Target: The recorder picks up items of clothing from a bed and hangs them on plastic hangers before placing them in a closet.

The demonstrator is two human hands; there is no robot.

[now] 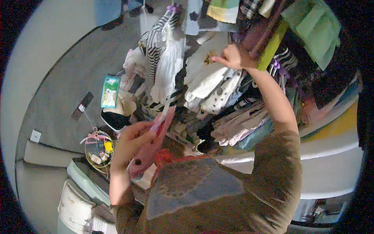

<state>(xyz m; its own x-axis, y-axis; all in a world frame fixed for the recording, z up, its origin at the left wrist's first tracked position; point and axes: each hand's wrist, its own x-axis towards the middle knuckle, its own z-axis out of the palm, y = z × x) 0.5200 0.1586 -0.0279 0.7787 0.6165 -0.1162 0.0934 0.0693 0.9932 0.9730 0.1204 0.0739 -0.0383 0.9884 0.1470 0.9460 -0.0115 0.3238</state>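
My left hand [133, 139] grips a pink garment [146, 155], which hangs down in front of my body and shows a dark round spot. A narrow pale strip rises from the garment's upper end. Higher up, my right hand [233, 57] is among the hanging clothes with its thumb stretched to the left. It lies over a white top [204, 67] with a brownish print; whether its curled fingers grasp anything cannot be made out. A yellow-green cloth [271, 46] hangs against my right wrist.
Striped and white clothes [156, 49] hang on purple-topped hangers ahead. Pinkish-brown garments [233, 122] hang below my right forearm. At left are a round basket [99, 152] of small items, a green picture packet [110, 92], a plugged-in cable [87, 117] and a cushion [76, 207].
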